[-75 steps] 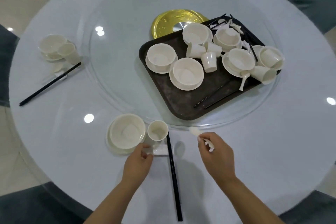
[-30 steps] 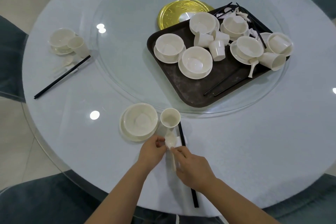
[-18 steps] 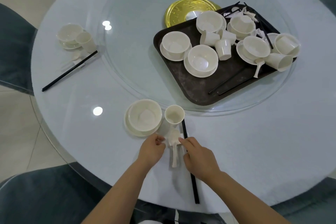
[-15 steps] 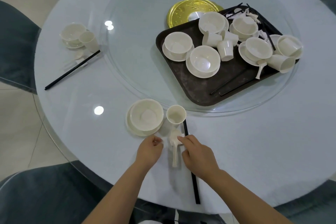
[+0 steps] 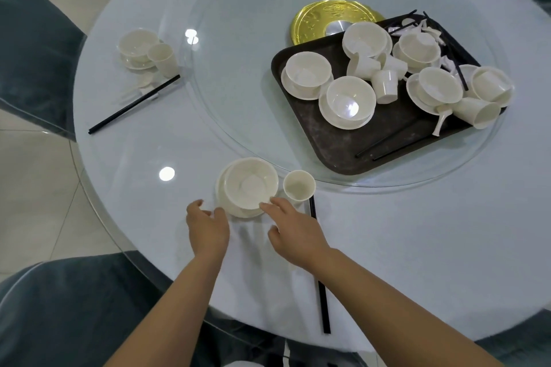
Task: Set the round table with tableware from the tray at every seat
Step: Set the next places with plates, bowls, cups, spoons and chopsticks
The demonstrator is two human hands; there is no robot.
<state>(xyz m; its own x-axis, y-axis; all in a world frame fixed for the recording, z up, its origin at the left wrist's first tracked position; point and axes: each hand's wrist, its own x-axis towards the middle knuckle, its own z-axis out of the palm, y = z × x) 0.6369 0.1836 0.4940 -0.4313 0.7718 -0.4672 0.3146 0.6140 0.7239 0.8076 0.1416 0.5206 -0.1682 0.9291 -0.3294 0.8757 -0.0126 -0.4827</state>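
Left hand (image 5: pixel 207 229) open beside saucer (image 5: pixel 238 211) rim, right hand (image 5: pixel 293 231) seemingly touching bowl (image 5: pixel 250 183)

7 bowls (image 5: pixel 250 183), 7 cups (image 5: pixel 299 185), 1 tray (image 5: pixel 343 140), 2 hands (image 5: pixel 207 228).

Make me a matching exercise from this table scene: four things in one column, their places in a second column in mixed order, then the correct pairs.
Things
1. Round gold plate
2. Dark brown rectangular tray
3. Small white cup nearest the person
4. Far pair of black chopsticks

Places
A. Just right of the near white bowl
B. On the glass turntable, loaded with white tableware
C. At the left place setting, slanting
D. Partly tucked under the tray's far edge

Pairs: 1-D, 2-B, 3-A, 4-C
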